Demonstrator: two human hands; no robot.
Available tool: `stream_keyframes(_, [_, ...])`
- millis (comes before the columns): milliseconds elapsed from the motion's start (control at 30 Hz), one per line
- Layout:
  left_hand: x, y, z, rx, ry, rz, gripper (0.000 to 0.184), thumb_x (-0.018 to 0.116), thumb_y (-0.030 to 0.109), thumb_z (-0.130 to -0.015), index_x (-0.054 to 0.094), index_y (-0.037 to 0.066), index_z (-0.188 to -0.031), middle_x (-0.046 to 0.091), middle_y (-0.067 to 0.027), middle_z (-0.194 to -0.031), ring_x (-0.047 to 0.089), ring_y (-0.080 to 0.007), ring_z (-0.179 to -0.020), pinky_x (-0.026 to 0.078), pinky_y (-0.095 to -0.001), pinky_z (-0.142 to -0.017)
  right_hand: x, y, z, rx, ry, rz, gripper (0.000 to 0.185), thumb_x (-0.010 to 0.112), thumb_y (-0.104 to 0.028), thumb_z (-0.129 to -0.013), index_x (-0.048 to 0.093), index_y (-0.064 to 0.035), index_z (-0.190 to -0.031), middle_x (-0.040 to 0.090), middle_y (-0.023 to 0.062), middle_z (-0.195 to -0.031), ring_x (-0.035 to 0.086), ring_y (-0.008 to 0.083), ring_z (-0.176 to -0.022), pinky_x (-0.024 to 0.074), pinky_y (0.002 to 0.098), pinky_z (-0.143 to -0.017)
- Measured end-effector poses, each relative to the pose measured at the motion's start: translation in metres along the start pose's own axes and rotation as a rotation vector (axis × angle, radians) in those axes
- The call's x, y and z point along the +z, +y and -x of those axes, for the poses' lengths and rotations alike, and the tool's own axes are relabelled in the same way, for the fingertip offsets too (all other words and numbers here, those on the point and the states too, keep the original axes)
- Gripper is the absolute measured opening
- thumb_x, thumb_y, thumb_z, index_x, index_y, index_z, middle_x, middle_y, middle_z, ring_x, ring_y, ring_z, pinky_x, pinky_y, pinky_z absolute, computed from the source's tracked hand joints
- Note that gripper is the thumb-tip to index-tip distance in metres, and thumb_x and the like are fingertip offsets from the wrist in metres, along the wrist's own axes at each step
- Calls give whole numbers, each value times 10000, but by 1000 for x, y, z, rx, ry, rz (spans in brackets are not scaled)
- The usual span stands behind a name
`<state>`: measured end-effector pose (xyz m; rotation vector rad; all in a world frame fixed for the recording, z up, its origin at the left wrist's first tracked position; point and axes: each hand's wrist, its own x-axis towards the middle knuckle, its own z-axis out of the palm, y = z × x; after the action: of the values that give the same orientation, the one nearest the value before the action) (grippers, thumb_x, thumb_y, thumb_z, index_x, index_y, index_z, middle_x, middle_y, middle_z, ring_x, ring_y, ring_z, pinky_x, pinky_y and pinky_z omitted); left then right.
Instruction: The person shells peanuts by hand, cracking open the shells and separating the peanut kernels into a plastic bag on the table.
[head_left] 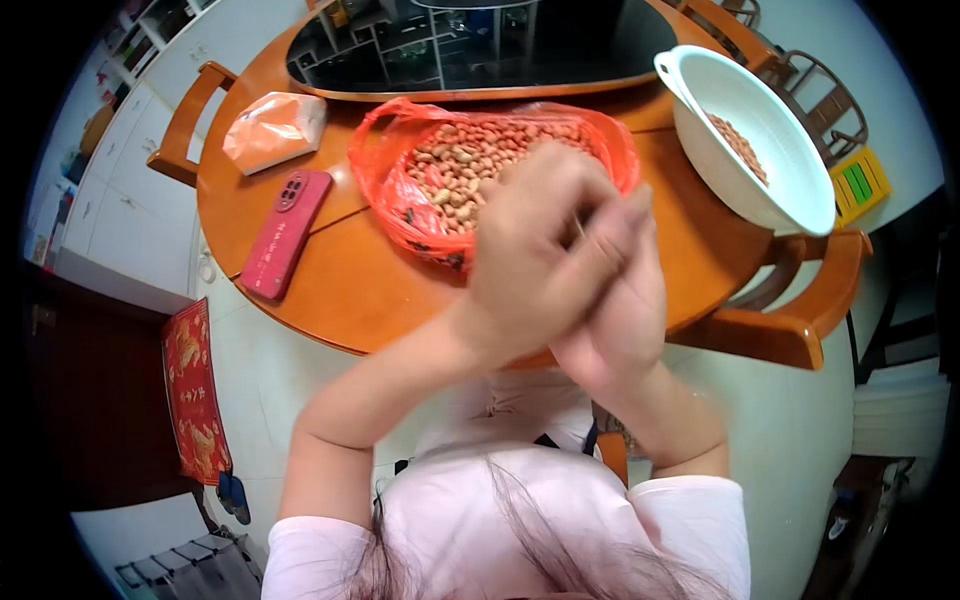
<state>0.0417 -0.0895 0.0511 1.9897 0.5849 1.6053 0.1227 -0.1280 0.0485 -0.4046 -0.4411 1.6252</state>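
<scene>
My left hand (535, 255) and my right hand (630, 305) are pressed together above the near side of the table, fingers closed against each other. Whatever is between them is hidden, and the fingertips are slightly blurred. Just behind them lies an open red plastic bag (380, 205) full of unshelled peanuts (460, 175), partly covered by my left hand. To the right stands a white plastic basin (715, 185) with a handle, tilted in view, holding a small heap of reddish-brown shelled peanuts (738, 150).
The round wooden table (330, 290) carries a red phone (287, 235), an orange-and-white tissue pack (275, 132) and a dark glossy turntable (480, 50). Wooden chairs stand around it, one chair (790, 320) close on the right. A yellow box (860, 188) sits beyond the basin.
</scene>
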Motion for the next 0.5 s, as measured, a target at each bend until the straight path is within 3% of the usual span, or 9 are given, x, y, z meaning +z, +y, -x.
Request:
stream_keyframes(33, [16, -1, 8, 149, 7, -24, 94, 651, 58, -781, 566, 18, -783, 579, -93, -799, 529, -164, -688, 430, -273, -608, -13, 0, 13, -1, 40, -52, 614, 274, -554, -952, 432, -39, -1245, 478, 90, -1243, 463, 196, -1177, 361, 333, -1009])
stream_keyframes(100, [43, 6, 30, 95, -52, -26, 115, 677, 50, -712, 566, 23, -733, 570, -116, -791, 538, -235, -681, 433, -324, -624, -44, 1, 43, 3, 65, -218, 580, 290, -542, -952, 439, -48, -1218, 482, 78, -1216, 465, 184, -1152, 368, 319, -987])
stream_keyframes(333, [115, 18, 88, 64, -246, 40, 164, 694, 109, -695, 557, 21, -720, 562, -121, -815, 534, -282, -729, 431, -374, -686, -126, -11, 128, -64, 89, -677, 467, 346, -499, -954, 466, -81, -1125, 495, 34, -1120, 473, 141, -1064, 394, 268, -909])
stream_keyframes(433, [136, 15, 100, 49, -368, 35, 153, 662, 136, -735, 578, 9, -753, 577, -131, -833, 546, -300, -742, 437, -368, -674, -148, -12, 143, -136, 151, -675, 420, 369, -480, -955, 477, -96, -1085, 501, 16, -1079, 476, 123, -1026, 405, 246, -876])
stream_keyframes(500, [148, 7, 109, -78, -385, 150, 159, 653, 146, -761, 589, 2, -783, 590, -140, -844, 557, -306, -778, 446, -372, -687, -153, -15, 139, -195, 369, -375, 583, 310, -527, -954, 421, -51, -1272, 481, 92, -1264, 448, 218, -1214, 339, 346, -1049])
